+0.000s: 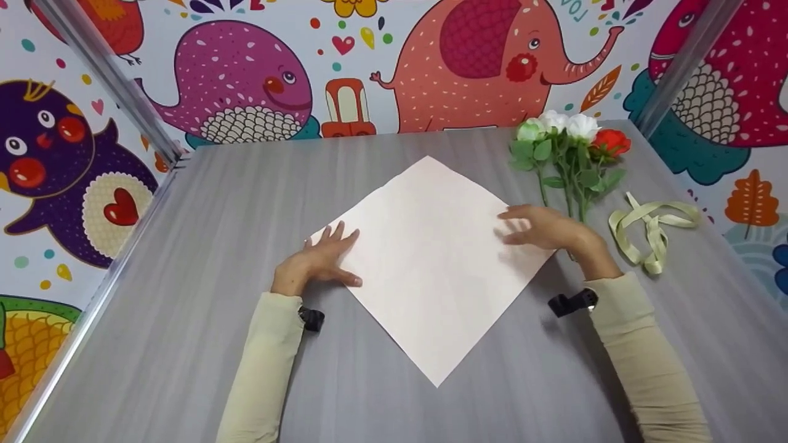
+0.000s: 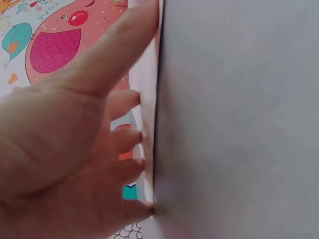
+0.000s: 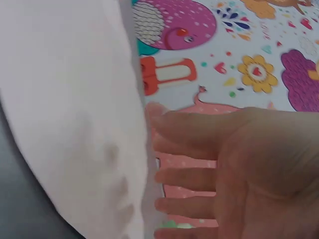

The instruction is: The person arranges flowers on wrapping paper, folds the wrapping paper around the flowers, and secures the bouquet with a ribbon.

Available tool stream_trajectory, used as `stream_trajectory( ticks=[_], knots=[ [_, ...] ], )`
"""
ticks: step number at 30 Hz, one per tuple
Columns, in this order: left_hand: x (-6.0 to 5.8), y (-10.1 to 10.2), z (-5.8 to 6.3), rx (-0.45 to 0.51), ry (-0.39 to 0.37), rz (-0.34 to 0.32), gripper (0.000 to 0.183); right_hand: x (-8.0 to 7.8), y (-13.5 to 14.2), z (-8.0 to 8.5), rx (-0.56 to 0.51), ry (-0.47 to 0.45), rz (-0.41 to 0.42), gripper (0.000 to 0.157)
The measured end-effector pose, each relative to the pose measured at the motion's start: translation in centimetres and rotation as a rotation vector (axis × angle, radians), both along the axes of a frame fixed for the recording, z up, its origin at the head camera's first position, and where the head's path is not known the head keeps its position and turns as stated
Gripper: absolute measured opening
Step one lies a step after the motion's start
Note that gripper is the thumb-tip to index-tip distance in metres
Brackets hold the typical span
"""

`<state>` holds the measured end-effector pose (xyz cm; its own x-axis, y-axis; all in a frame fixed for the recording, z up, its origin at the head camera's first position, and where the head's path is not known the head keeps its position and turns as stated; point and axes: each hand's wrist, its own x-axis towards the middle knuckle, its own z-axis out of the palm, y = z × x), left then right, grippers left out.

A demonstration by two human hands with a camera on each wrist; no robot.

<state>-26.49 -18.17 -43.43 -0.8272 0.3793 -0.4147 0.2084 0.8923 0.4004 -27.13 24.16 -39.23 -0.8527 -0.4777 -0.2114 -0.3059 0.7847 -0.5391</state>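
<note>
A pale pink square sheet of paper (image 1: 431,271) lies on the table, turned so that one corner points toward me. At its left corner my left hand (image 1: 323,255) rests with fingers spread, the fingertips touching the paper, as the left wrist view also shows. Over the right part of the sheet is my right hand (image 1: 545,231), fingers extended and casting shadows on the paper. In the right wrist view the right fingers (image 3: 187,179) look slightly above the surface, with nothing between them.
Artificial roses (image 1: 569,144) in white, pale green and red lie at the back right, their stems running toward the paper's right corner. Right of them lies a loose pale green ribbon (image 1: 655,231). A cartoon-printed wall (image 1: 363,55) stands behind the grey table (image 1: 184,277).
</note>
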Motion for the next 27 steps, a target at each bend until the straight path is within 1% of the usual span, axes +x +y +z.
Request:
stream_trajectory(
  ticks=[2,3,8,10,14,18,22,24,27],
  knots=[
    [0.1,0.1,0.0,-0.005,-0.008,-0.007,0.107,-0.2,1.2,0.4,-0.012,0.010,-0.068,0.056],
    [0.2,0.1,0.1,-0.008,-0.010,-0.009,0.107,-0.3,1.8,0.6,-0.019,0.001,-0.111,0.056],
    [0.3,0.1,0.1,-0.019,-0.018,-0.011,0.107,-1.0,4.3,1.1,-0.077,-0.064,-0.369,0.066],
    [0.3,0.0,0.0,-0.015,-0.018,-0.011,0.107,-1.2,5.1,1.0,-0.100,-0.085,-0.465,0.070],
    [0.3,0.0,-0.1,-0.002,-0.008,-0.011,0.106,-1.6,6.5,0.6,-0.147,-0.097,-0.597,0.074],
    [0.4,-0.1,-0.1,-0.005,-0.008,-0.008,0.107,-1.7,7.5,0.0,-0.194,-0.095,-0.697,0.073],
    [0.5,0.0,-0.1,-0.005,-0.007,-0.005,0.107,-1.6,8.3,-0.5,-0.200,-0.112,-0.775,0.075],
    [0.4,0.0,-0.1,-0.004,-0.004,-0.003,0.106,-1.5,8.6,-0.7,-0.185,-0.127,-0.786,0.077],
    [0.4,0.1,0.0,-0.006,-0.004,-0.009,0.106,-1.4,8.9,-1.0,-0.147,-0.138,-0.789,0.075]
  ],
)
